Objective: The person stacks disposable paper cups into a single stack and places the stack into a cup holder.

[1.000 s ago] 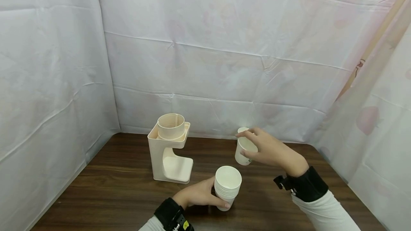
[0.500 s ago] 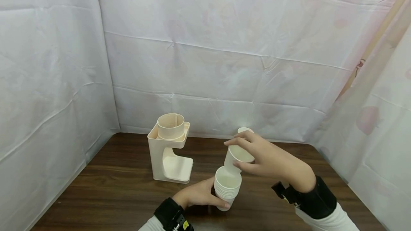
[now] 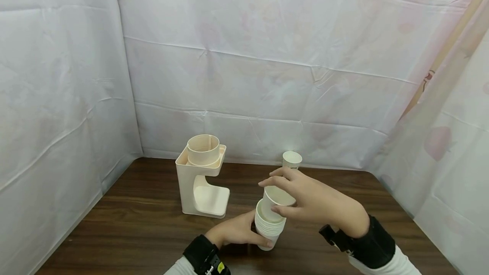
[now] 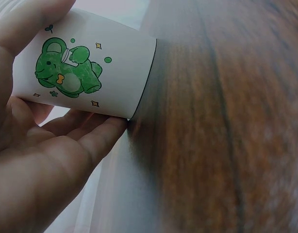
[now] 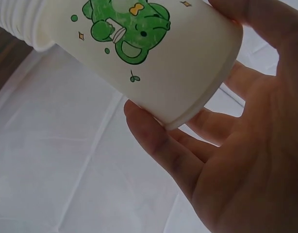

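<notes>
A stack of white paper cups (image 3: 269,229) stands upright on the table, gripped low on its side by my left hand (image 3: 240,229). In the left wrist view, a green cartoon bear decorates the stack's lowest cup (image 4: 120,63). My right hand (image 3: 311,194) holds a single paper cup (image 3: 276,200) near its rim, thumb on one side and fingers on the other. This cup's lower part sits inside the mouth of the stack. In the right wrist view the held cup (image 5: 188,63) shows a similar bear, with the stacked rims (image 5: 23,22) beyond its base.
Another white paper cup (image 3: 292,159) stands behind my right hand near the table's back edge. To the left is a cream plastic holder (image 3: 186,190) with a round cup-like piece (image 3: 203,151) on top. White curtains (image 3: 244,75) surround the dark wooden table (image 3: 130,224).
My right hand has brought the single cup from the back right, toward the front left, and lowered it into the stack's mouth. My left hand and the stack have stayed in place.
</notes>
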Motion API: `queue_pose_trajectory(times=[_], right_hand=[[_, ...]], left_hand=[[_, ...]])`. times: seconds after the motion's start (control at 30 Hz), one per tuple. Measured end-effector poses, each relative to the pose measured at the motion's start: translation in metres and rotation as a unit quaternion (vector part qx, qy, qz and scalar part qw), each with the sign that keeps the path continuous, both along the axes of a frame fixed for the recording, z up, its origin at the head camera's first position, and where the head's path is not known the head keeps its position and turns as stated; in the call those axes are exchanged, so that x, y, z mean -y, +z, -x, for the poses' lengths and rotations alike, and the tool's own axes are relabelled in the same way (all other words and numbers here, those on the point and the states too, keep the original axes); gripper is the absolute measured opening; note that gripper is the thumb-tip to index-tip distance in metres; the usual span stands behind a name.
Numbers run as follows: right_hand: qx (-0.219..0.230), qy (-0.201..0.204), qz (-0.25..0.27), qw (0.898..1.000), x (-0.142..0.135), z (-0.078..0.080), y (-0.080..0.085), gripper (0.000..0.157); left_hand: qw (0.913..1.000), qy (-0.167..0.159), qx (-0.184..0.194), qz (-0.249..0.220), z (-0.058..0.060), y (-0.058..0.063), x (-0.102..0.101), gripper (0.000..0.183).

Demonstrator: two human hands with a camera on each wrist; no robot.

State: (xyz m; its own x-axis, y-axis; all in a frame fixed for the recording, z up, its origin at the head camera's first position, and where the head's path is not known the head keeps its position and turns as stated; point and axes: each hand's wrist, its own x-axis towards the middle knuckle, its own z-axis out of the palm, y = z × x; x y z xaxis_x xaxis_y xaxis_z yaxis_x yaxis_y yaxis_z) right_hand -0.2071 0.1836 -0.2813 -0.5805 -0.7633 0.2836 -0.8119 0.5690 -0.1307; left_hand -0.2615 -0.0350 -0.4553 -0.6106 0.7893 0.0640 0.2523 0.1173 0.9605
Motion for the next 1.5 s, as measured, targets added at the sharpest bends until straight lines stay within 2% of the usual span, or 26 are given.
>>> queue_pose_trajectory(times=[0.23, 0.43, 0.7, 1.07, 1.5], right_hand=[[0.022, -0.001, -0.010, 1.000, 0.004, 0.000, -0.015, 0.042], [0.060, -0.013, -0.026, 0.998, 0.008, 0.003, -0.025, 0.041], [0.078, -0.013, -0.034, 0.996, 0.009, 0.006, -0.033, 0.041], [0.110, -0.008, -0.037, 0.993, 0.010, 0.012, -0.043, 0.043], [0.121, -0.007, -0.038, 0.992, 0.009, 0.014, -0.048, 0.042]], left_hand=[[1.0000, 0.008, 0.004, 0.004, -0.002, 0.002, 0.000, 0.066], [0.9999, 0.010, 0.009, 0.008, -0.002, 0.002, 0.001, 0.066], [0.9998, 0.003, 0.015, 0.009, -0.002, 0.003, 0.001, 0.067], [0.9997, 0.009, 0.018, 0.015, -0.002, 0.001, 0.001, 0.068], [0.9994, 0.014, 0.016, 0.027, -0.001, 0.003, 0.002, 0.071]])
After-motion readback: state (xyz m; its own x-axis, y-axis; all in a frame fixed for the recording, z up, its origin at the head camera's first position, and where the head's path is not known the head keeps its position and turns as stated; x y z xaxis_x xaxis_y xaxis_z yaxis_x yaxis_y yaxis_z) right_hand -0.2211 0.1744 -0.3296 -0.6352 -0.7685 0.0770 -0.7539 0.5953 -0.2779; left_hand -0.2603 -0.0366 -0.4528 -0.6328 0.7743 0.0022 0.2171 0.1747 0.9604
